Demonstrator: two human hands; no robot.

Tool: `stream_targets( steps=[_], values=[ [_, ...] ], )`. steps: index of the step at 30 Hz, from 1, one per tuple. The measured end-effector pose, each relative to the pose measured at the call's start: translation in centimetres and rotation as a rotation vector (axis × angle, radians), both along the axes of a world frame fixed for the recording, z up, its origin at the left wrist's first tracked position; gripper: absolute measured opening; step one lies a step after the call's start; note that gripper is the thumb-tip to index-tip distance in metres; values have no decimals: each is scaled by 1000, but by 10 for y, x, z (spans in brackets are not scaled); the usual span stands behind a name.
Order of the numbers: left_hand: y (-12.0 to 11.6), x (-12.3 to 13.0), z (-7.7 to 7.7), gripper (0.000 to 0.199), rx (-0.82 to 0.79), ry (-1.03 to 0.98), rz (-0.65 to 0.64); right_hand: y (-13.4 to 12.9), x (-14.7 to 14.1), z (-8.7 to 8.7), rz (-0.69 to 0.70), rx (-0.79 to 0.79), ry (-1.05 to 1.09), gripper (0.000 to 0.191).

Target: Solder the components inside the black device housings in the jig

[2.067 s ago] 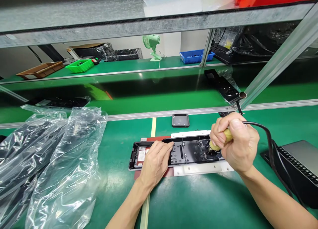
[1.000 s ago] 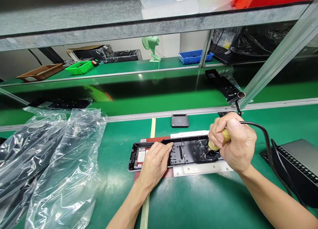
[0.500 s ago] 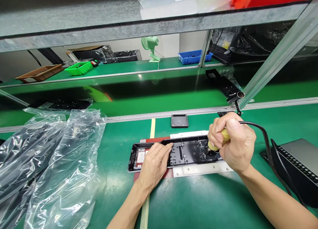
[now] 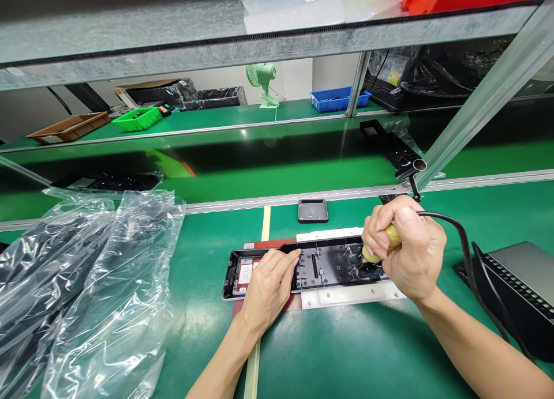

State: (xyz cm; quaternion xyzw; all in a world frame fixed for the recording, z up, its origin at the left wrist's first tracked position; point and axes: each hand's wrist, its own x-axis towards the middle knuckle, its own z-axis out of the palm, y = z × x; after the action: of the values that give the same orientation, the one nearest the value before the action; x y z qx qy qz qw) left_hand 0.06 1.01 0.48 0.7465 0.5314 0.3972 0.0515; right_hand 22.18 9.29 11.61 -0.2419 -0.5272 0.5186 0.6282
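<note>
A long black plastic housing (image 4: 331, 263) lies open side up in a fixture with white strips (image 4: 346, 296) and a reddish base (image 4: 292, 301). My left hand (image 4: 272, 278) is laid across its left half, fingers bent over and pressing on it. My right hand (image 4: 407, 246) is closed round the yellow grip (image 4: 392, 237) of a corded tool that looks like a soldering iron. Its tip points down into the right part of the housing, among small posts; the exact contact point is hard to see. A white label (image 4: 244, 274) shows at the housing's left end.
A small black cover (image 4: 313, 211) lies behind the fixture. Clear plastic bags (image 4: 116, 295) with dark parts cover the left side. At right stands a black and grey box (image 4: 519, 283), beside the tool's black cord (image 4: 465, 255). A metal shelf edge (image 4: 259, 46) crosses overhead.
</note>
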Motion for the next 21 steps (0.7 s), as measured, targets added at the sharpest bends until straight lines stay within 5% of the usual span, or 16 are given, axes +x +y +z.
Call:
stream_targets(
  steps=[21],
  values=[
    [0,-1,-1,35,-8,5,4,0,-1,1,-1,-4,-2,35]
  ],
)
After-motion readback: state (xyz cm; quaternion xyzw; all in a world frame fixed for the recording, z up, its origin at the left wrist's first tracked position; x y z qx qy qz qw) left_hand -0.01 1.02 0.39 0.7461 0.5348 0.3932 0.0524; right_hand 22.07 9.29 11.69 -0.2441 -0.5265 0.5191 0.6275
